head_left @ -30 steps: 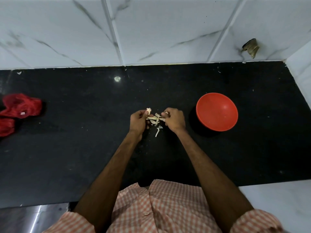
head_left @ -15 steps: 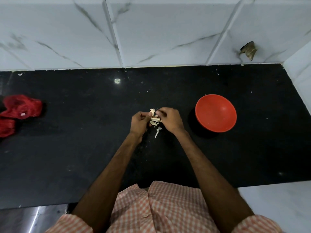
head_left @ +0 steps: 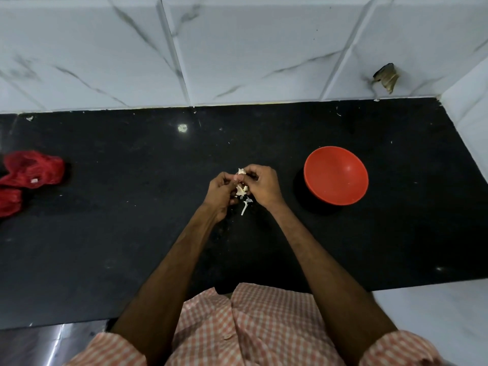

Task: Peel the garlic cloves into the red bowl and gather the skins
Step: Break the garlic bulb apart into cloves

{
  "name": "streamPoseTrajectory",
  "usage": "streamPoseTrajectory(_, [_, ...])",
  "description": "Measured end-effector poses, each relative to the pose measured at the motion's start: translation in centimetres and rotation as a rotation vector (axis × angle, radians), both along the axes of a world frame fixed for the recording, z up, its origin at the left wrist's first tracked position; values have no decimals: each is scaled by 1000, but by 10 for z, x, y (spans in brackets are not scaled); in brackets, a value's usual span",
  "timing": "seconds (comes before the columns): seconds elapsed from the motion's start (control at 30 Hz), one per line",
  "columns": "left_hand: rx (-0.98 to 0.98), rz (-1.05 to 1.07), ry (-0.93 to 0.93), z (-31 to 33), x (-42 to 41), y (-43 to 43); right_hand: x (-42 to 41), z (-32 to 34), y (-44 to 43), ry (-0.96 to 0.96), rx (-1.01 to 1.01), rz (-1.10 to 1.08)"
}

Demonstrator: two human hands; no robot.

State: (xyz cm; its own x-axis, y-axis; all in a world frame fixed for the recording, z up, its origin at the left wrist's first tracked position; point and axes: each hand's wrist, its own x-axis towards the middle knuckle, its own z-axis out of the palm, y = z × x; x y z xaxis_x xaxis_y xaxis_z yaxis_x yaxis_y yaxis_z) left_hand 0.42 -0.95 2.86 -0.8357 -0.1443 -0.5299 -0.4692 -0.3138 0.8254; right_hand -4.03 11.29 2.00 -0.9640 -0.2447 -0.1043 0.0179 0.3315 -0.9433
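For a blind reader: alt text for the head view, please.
Left hand and right hand pinch a garlic clove over a black counter, loose skins beneath. A red bowl stands to the right, a red mesh bag far left.

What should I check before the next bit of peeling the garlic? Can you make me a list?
1. Grip: the left hand and the right hand both pinch the pale garlic piece: ok.
2. Bowl ready: the round red plastic bowl sits upright, just right of the right hand: ok.
3. Way to the bowl: nothing lies on the black stone counter between hand and bowl: ok.
4. Garlic fully peeled: fingers hide most of it: cannot tell.
5. Skins gathered: a loose white skin strip lies on the counter below the hands: not ok.
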Motion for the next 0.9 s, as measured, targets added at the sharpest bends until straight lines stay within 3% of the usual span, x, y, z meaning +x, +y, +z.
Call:
streamPoseTrajectory(0.3, [102, 16, -29, 4, -1, -2, -1, -2, -2, 191, 20, 20])
streamPoseTrajectory(0.43, [88, 22, -43, 8, -3, -1, -3, 1, -1, 63, -26, 37])
streamPoseTrajectory(0.57, [38, 1, -47, 11, -6, 4, 1, 3, -5, -131, -157, -131])
streamPoseTrajectory(0.67, [-128, -100, -41, 4, -8, 7, 1, 2, -10, -156, -115, -204])
streamPoseTrajectory(0.8, [-471, -225, 121, -1, -9, 7, 0, 2, -13, -96, 0, -192])
streamPoseTrajectory(0.9, [-531, -214, 145, 2, -8, 7, 0, 6, -16, -97, 0, -162])
